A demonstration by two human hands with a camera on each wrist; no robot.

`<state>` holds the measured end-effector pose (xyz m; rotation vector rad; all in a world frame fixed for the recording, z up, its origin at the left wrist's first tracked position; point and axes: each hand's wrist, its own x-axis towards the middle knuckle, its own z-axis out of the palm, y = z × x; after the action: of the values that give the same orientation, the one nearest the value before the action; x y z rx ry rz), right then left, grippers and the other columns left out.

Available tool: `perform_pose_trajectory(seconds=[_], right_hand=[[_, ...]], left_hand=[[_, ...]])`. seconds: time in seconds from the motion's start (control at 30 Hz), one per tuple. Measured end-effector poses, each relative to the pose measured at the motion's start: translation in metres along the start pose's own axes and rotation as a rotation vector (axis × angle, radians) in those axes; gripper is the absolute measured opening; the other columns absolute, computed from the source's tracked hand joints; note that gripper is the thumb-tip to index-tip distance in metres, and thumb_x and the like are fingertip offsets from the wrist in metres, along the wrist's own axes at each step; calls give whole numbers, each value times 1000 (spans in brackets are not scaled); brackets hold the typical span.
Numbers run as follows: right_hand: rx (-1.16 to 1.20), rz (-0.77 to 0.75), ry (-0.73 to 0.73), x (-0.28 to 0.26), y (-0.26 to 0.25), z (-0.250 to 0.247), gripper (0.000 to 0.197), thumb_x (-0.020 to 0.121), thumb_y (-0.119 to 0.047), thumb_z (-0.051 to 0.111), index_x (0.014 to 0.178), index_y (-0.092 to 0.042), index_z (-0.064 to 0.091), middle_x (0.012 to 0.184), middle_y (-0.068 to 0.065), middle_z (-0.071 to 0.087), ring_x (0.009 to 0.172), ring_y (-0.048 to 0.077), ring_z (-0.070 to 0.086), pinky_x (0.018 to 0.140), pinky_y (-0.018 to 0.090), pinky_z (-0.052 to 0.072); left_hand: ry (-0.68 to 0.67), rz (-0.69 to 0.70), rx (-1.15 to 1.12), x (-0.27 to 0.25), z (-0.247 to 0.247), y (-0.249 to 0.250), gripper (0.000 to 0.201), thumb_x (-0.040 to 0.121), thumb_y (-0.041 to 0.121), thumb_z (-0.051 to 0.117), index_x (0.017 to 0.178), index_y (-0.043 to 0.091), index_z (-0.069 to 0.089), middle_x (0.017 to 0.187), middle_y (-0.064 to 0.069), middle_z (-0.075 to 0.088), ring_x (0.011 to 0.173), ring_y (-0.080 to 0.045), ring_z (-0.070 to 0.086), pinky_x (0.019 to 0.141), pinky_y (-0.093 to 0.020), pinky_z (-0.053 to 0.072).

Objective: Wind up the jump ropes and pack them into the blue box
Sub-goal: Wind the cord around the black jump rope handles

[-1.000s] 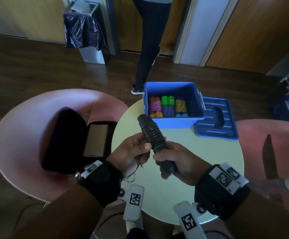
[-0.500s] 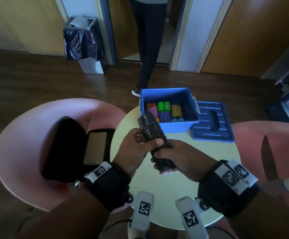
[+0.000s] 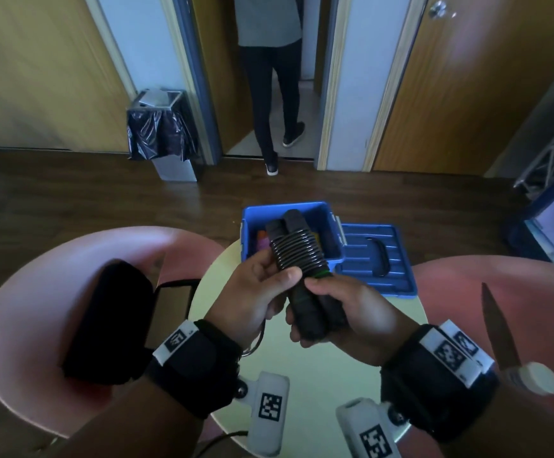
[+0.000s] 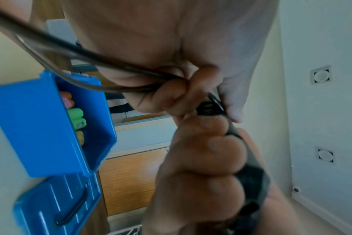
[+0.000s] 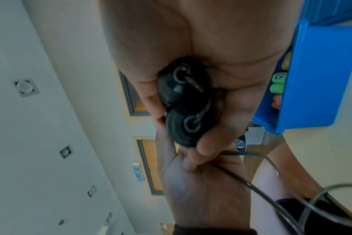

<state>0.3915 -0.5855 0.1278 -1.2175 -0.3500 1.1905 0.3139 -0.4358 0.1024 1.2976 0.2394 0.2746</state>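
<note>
Two black jump rope handles (image 3: 297, 256) lie side by side with black cord coiled round their upper half. They are held above the round table (image 3: 318, 368), just in front of the open blue box (image 3: 330, 226). My left hand (image 3: 279, 279) grips the coiled part, thumb on the windings, and pinches a loose loop of cord (image 4: 103, 82). My right hand (image 3: 328, 305) is wrapped round the handles' lower ends (image 5: 183, 103). Loose cord (image 5: 265, 187) trails below my left wrist. Several wound coloured ropes (image 4: 76, 117) lie in the box (image 4: 40, 127).
The box's blue lid (image 3: 379, 259) lies flat to the right of the box. Pink chairs flank the table; the left one (image 3: 37, 292) holds a black case (image 3: 110, 322). A lined bin (image 3: 161, 137) and a walking person (image 3: 272, 94) are by the doorway.
Both hands have lifted the handles up and forward, so they now overlap the box in the head view. The two handles show side by side. The person at the back has stepped into the doorway.
</note>
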Motion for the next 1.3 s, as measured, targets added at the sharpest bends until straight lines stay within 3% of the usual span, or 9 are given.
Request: perform_pose_trajectory(seconds=[0.2, 0.37, 0.47, 0.6, 0.77, 0.87, 0.97, 1.1, 1.3], right_hand=[[10, 65, -91, -25, -12, -43, 33, 90, -34, 52, 101, -8, 70, 93, 20, 69, 82, 31, 68, 71, 37, 58], [-542, -33, 257, -32, -28, -73, 67, 66, -63, 70, 115, -20, 57, 108, 4, 69, 92, 15, 69, 84, 51, 59], [-814, -142, 289, -46, -41, -80, 66, 70, -51, 80, 117, -38, 37, 111, -12, 60, 86, 6, 67, 72, 32, 59], [-1053, -238, 300, -46, -45, -95, 70, 68, -29, 77, 124, -32, 35, 97, -6, 60, 78, 13, 65, 65, 41, 58], [-965, -213, 427, -40, -58, -131, 53, 66, -30, 69, 116, -32, 49, 83, -6, 68, 66, 11, 68, 50, 28, 53], [-862, -182, 428, -41, -67, -148, 33, 62, -17, 67, 95, -22, 66, 68, -4, 67, 53, 12, 60, 48, 28, 48], [-712, -31, 582, -36, -79, -177, 15, 56, -7, 72, 71, -11, 69, 71, 11, 68, 56, 24, 58, 52, 30, 45], [-691, 142, 742, -25, -86, -218, 25, 70, -3, 76, 94, 2, 68, 91, 17, 68, 82, 31, 65, 69, 33, 53], [-560, 247, 756, -20, -58, -233, 31, 64, 5, 71, 94, 10, 70, 81, 22, 67, 71, 33, 61, 62, 34, 44]], left_hand=[[57, -6, 71, 3, 56, 11, 21, 93, 3, 60, 109, -9, 58, 56, 8, 58, 38, -1, 43, 39, -14, 32], [219, -87, 86, 18, 86, 5, 12, 93, 10, 62, 100, 0, 65, 46, 7, 41, 36, -4, 29, 37, -17, 23], [301, -98, 121, 31, 102, -2, 6, 89, 16, 68, 86, 11, 67, 51, 3, 36, 42, -11, 26, 41, -23, 20], [265, -36, 174, 41, 139, -6, 9, 87, 10, 71, 94, 5, 68, 52, 4, 49, 42, -10, 38, 40, -20, 28], [171, 53, 277, 51, 170, -16, 12, 92, 9, 65, 104, 7, 61, 57, 8, 59, 43, -3, 49, 42, -16, 37], [39, -13, 408, 55, 165, -24, 27, 98, 16, 58, 122, 24, 55, 67, -9, 54, 44, -9, 43, 44, -20, 36], [-110, -8, 875, 46, 148, -37, 12, 101, 28, 51, 102, 39, 55, 65, 5, 58, 52, -7, 50, 52, -20, 38], [-131, -78, 1221, 26, 120, -65, 22, 102, 29, 39, 81, 31, 47, 79, 6, 55, 77, -17, 55, 71, -32, 42], [-138, -151, 1188, 19, 95, -73, 24, 101, 28, 43, 78, 32, 49, 72, 7, 53, 65, -1, 49, 63, -21, 35]])
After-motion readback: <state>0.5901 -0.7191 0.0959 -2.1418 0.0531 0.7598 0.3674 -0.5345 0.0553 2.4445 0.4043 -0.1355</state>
